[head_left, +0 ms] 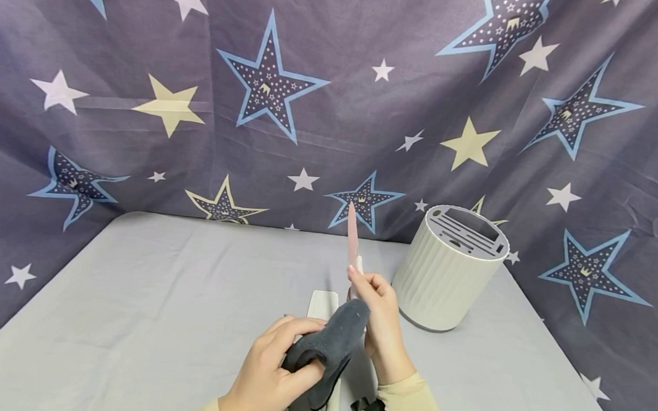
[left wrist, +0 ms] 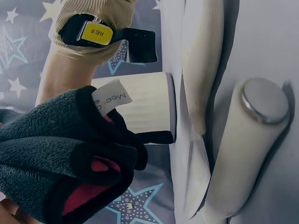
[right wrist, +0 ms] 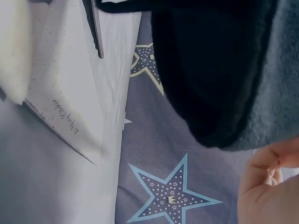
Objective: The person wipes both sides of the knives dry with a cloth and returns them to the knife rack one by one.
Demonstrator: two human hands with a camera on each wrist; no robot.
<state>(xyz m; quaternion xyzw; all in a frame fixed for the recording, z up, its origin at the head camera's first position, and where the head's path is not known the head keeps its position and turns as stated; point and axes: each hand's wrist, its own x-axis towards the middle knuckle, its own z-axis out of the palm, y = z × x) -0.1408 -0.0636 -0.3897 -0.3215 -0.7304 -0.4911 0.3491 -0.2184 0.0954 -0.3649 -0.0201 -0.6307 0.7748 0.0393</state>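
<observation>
My right hand (head_left: 381, 320) holds a knife (head_left: 352, 231) by its white handle, its pinkish blade pointing up and away. My left hand (head_left: 270, 364) grips a folded dark grey cloth (head_left: 345, 324), thumb in its fold. The cloth's end is close to the knife handle; whether they touch is hidden. The left wrist view shows the cloth's red inner side (left wrist: 88, 193) and white tag (left wrist: 112, 95). Below the hands on the table lie knives, one with a pale handle (left wrist: 203, 60), and a wide light blade (right wrist: 60, 107) with small lettering.
A ribbed white knife block (head_left: 450, 280) with a grey slotted top stands at the back right. A thick pale handle with a metal end cap (left wrist: 264, 100) lies beside the knives. The light grey table (head_left: 133, 319) meets a star-patterned curtain (head_left: 334, 106) behind.
</observation>
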